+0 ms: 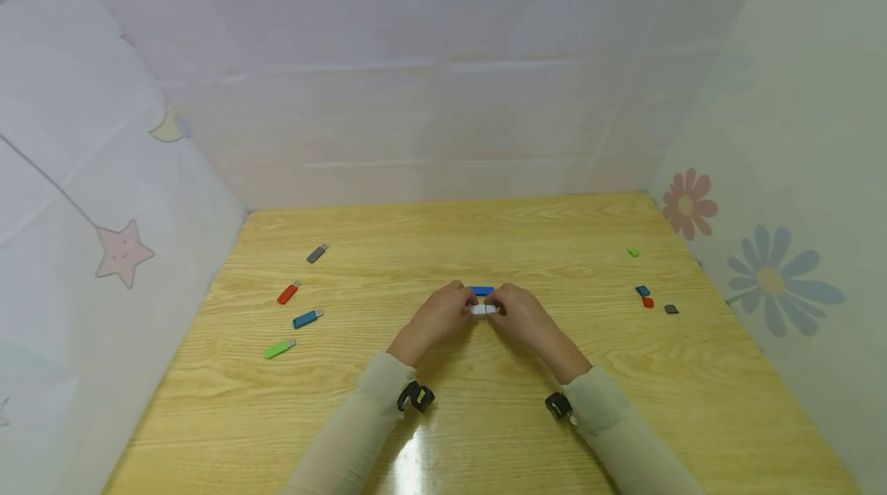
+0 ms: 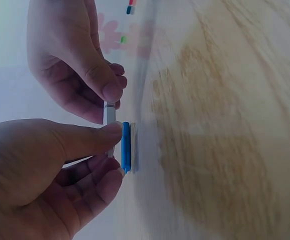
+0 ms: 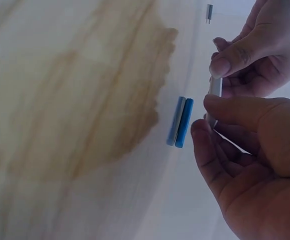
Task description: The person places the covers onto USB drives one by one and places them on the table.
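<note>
My left hand [image 1: 440, 318] and right hand [image 1: 523, 316] were curled in, thumbs and fingers pinching opposite ends of a white stick [image 1: 481, 309], which sat in the gap between them. With only fingertip holds, an uneven push could have slipped it free, perhaps into the blue stick [image 1: 483, 291] just beyond my hands.

The left grip [image 1: 440, 316] and right grip [image 1: 523, 316] partly hide the white stick [image 1: 479, 309].
</note>
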Available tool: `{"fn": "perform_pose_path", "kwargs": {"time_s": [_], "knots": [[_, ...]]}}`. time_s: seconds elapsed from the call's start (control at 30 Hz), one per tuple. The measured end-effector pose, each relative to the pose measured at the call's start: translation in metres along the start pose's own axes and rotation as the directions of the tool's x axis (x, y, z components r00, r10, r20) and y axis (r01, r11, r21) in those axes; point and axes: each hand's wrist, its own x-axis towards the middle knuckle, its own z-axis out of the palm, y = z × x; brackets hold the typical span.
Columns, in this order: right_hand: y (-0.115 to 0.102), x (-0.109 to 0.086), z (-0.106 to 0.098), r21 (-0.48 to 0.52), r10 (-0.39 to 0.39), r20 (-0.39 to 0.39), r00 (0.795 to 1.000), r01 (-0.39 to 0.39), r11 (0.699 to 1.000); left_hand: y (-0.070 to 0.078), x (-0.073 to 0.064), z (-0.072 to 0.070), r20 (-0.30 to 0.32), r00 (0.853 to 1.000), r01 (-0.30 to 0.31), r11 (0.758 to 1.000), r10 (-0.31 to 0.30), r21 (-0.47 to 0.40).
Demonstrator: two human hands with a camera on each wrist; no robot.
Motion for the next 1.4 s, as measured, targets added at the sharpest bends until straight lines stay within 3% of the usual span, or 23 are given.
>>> {"fn": "perform_pose_path", "kwargs": {"time_s": [0.3,0.57,0.9,1.4], "knots": [[-0.003,0.004,0.002,-0.029,0.032,0.078,0.996,-0.03,0.999,0.0,0.0,0.001,0.02,1.0,-0.008,0.999,0.007,0.049],[-0.001,0.008,0.006,-0.068,0.005,0.077,0.997,0.0,0.998,0.002,0.002,0.003,0.03,0.999,0.029,0.997,-0.031,0.07],[-0.001,0.01,0.002,-0.061,0.043,0.103,0.994,-0.036,0.997,-0.001,0.006,0.008,0.024,1.0,0.01,0.997,-0.012,0.075],[-0.001,0.011,-0.004,-0.032,0.1,0.142,0.985,-0.097,0.995,-0.001,0.003,0.002,0.018,0.999,0.028,0.995,-0.03,0.099]]}}
